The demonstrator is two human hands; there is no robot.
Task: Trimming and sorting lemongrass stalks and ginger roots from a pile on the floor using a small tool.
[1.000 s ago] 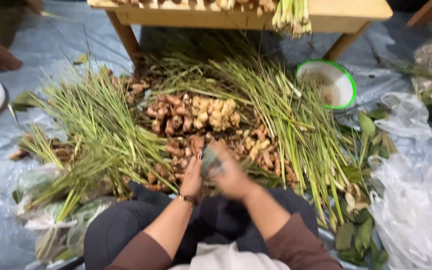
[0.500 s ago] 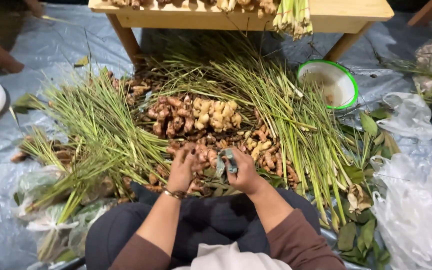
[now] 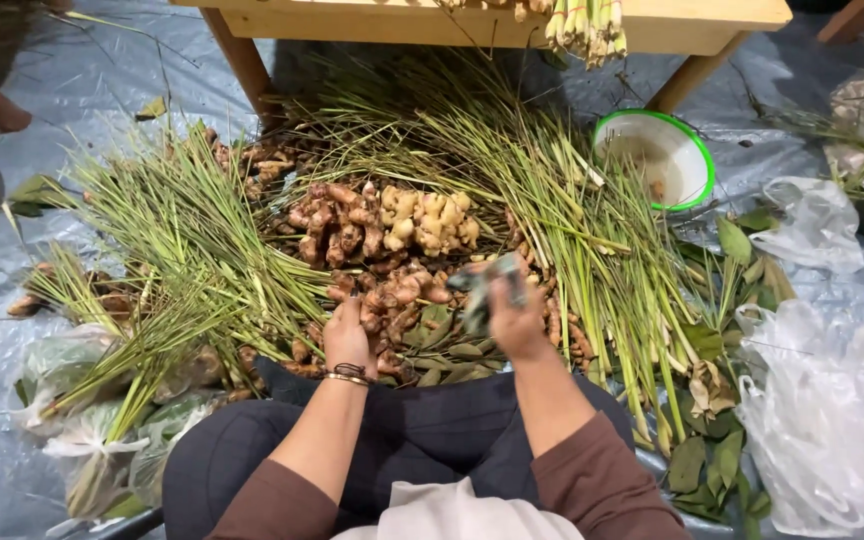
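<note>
Ginger roots (image 3: 382, 230) lie at twelve o'clock, just beyond our left hand (image 3: 345, 335), fingers curled down onto them; our right hand (image 3: 514, 318) grips crumpled grey-green leaves (image 3: 482, 290), closed.

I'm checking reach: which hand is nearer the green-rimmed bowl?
Right. The right hand is below-left of the green-rimmed bowl, apart from it; the left hand is farther left.

Single head view, looking steeply down, close over lap and floor.
</note>
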